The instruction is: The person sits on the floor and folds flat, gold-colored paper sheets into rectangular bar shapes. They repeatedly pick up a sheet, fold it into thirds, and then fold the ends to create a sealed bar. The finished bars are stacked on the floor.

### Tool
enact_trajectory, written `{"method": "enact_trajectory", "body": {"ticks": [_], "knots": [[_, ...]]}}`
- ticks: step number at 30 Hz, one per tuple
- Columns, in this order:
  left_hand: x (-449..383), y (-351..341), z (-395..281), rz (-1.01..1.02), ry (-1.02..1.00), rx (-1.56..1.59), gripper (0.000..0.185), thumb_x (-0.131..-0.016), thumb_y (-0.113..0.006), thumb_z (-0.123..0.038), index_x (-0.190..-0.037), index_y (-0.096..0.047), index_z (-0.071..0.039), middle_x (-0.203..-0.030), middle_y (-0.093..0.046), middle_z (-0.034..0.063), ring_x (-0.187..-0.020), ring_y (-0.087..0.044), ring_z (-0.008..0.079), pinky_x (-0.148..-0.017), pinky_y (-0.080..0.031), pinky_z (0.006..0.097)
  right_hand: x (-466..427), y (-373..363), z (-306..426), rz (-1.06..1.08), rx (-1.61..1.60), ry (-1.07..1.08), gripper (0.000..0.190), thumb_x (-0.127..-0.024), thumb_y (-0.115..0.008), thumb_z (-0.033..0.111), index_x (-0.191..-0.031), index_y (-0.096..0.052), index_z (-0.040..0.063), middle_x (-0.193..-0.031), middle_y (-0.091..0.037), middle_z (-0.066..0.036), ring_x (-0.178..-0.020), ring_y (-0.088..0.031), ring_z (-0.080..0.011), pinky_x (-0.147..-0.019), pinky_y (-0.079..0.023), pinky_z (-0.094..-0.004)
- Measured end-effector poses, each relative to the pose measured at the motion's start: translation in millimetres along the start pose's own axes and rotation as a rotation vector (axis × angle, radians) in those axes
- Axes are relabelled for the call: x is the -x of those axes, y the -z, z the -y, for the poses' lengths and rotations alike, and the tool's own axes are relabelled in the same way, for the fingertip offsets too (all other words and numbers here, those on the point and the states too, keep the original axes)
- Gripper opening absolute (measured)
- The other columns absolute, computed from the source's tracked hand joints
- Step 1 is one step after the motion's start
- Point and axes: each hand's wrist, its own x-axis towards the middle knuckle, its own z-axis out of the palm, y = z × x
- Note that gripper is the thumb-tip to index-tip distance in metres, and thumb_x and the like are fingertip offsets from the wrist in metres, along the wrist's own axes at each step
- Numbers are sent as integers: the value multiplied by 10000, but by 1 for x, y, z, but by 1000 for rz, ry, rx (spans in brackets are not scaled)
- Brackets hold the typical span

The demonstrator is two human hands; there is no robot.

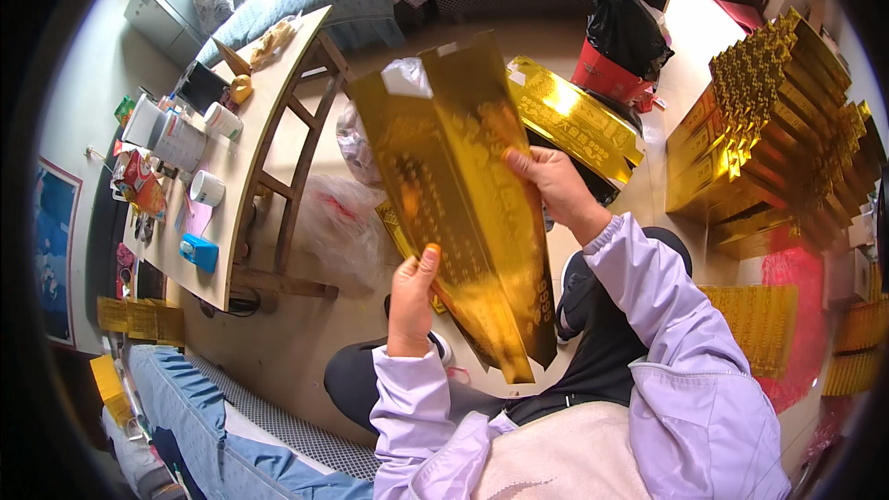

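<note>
Both my hands hold a shiny gold cardboard box blank [472, 201], partly folded along its creases, tilted in front of my lap. My left hand [413, 298] grips its lower left edge, thumb on top. Higher up, my right hand [562, 184] pinches the right edge between thumb and fingers. A white patch shows at the upper left end of the blank. Beyond my right hand lies another gold printed box piece [576, 118] over something black. Part of a further gold sheet [394, 229] shows behind the held blank.
At left stands a wooden table [243, 222] with a white mug [207, 188], tubs and a blue dispenser [199, 253]. Gold boxes [750, 118] are stacked at right, near flat gold sheets [753, 326] on red plastic. Clear plastic bags [340, 222] and a red box [608, 66] rest on the floor.
</note>
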Motion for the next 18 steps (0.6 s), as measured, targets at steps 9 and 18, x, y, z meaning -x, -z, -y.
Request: {"method": "enact_trajectory", "body": {"ticks": [9, 18], "knots": [[0, 22, 29, -88, -54, 228, 333, -1084, -600, -294, -1184, -667, 15, -1068, -728, 48, -922, -680, 131, -841, -548, 269, 22, 0, -35, 105, 330, -377, 446, -980, -746, 407, -1220, -714, 32, -1080, -742, -35, -920, -691, -117, -793, -568, -315], [20, 9, 48, -16, 19, 63, 333, -1028, -696, -306, -1243, -649, -56, -1005, -679, -30, -790, -600, 61, -670, -493, 227, 8, 4, -28, 10, 65, -59, 314, -1001, -736, 301, -1132, -722, 16, -997, -751, -30, -819, -686, -97, -739, -545, -272]]}}
